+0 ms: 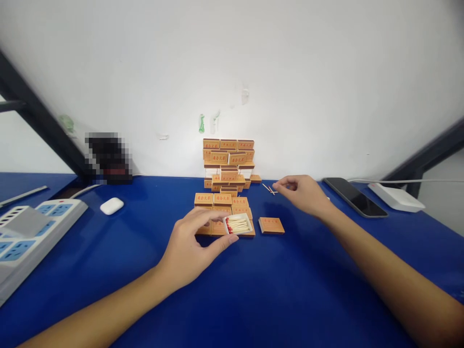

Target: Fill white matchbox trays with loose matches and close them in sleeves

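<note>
My left hand (194, 244) holds an open white matchbox tray (238, 224) full of red-tipped matches between thumb and fingers, over flat rows of orange matchboxes (204, 199). My right hand (295, 191) is closed in a pinch beside a few loose matches (268, 189) on the blue table; whatever is between its fingertips is too small to make out. One orange matchbox (271, 225) lies alone right of the tray. Behind, a stepped stack of matchboxes (229, 157) stands near the wall.
On the left are a white power strip (43, 232) and a white earphone case (112, 206). A black phone (354, 196) and a white device (396, 197) lie at the right on the blue table (253, 299). The wall (308, 87) rises behind.
</note>
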Tool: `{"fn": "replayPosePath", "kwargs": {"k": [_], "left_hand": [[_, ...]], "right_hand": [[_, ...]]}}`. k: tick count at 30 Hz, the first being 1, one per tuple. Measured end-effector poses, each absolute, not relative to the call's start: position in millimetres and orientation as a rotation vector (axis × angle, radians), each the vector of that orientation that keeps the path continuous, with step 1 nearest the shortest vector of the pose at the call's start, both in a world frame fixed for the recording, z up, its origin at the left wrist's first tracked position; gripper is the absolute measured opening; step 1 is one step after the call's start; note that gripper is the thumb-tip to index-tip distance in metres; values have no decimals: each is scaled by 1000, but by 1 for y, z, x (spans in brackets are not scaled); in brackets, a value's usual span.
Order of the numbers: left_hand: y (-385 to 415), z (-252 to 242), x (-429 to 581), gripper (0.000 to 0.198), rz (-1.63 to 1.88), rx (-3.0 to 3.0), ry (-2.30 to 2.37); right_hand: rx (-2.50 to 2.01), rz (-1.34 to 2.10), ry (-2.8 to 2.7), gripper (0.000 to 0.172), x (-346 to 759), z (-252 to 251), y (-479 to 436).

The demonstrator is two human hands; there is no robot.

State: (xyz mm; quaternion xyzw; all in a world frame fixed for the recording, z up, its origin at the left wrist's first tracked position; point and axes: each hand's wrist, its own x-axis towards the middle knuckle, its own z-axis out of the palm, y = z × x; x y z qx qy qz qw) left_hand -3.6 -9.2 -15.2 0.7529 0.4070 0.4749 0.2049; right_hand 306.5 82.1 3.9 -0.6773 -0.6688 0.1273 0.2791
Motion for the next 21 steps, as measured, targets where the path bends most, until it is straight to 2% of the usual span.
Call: {"fn": "replayPosePath", "kwargs": {"k": [7,12,17,21], "left_hand": [[-10,-18,-5,31,1295,2117,1117],[-11,-19,-4,31,1290,2111,1114],[-11,-17,-4,33,1325,2125,1121],[-12,-17,-5,33,1340,2137,1121]], "right_hand": [[-1960,245,-1772,25,313,-15,111],[-2014,269,-1785,17,311,-22,110],[-1994,360,-1848,27,322,-16,106],[-1946,297,-1844,26,326,-14,105]]}}
